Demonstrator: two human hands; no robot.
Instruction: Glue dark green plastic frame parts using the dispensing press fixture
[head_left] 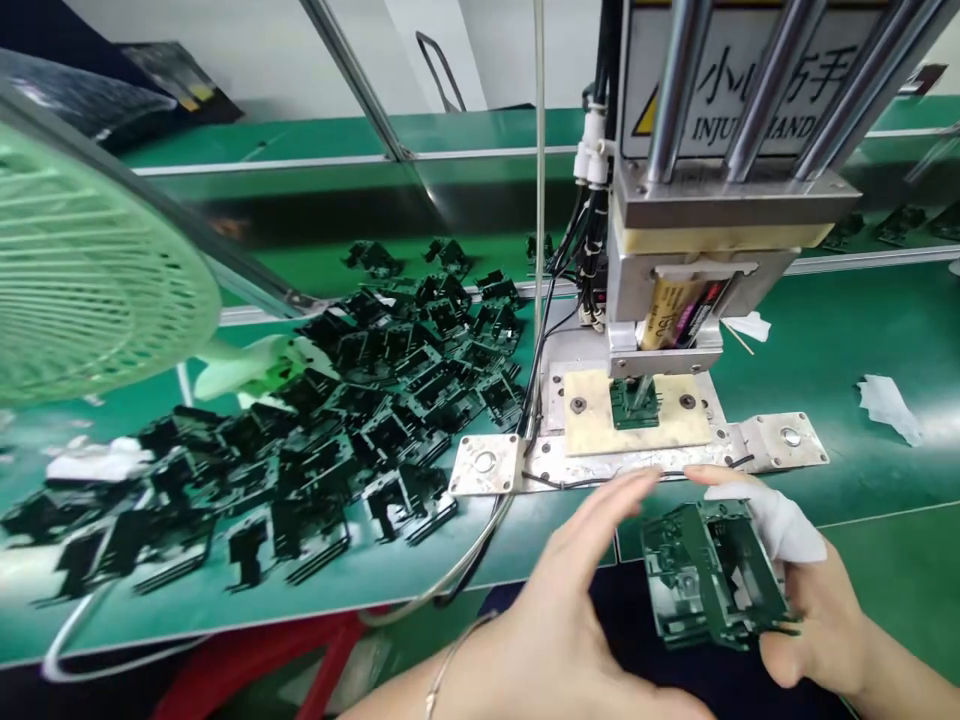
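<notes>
Gripping a black plastic part (pixel 720 575), the right hand (pixel 829 605) has it low on the right, in front of the press (pixel 750 205) and just past the near edge of the green table (pixel 810 345). Its fingers close narrow around the part's right side, thumb low, with a white cloth (pixel 787 528) bunched against them. The part sits tilted, its hollow side turned up to view.

Over to the left hand (pixel 570 615), just beside the part: fingers stretched forward, thumb apart, a wide gap between them. Whether any of it touches the part, I can't tell. A thin bracelet (pixel 442 665) circles that wrist.

Straight ahead, the press stands over a cream plate (pixel 589 425), and a small dark piece (pixel 634 405) sits in the middle of that plate, right under the tool. A round button (pixel 484 462) marks the left end of the metal base, another at the right end.

Out left, a big heap of black parts (pixel 397 390) spreads across the table, with a pale green fan (pixel 90 270) towering beside it. Away right, a crumpled white scrap (pixel 889 405) lies on the table.
</notes>
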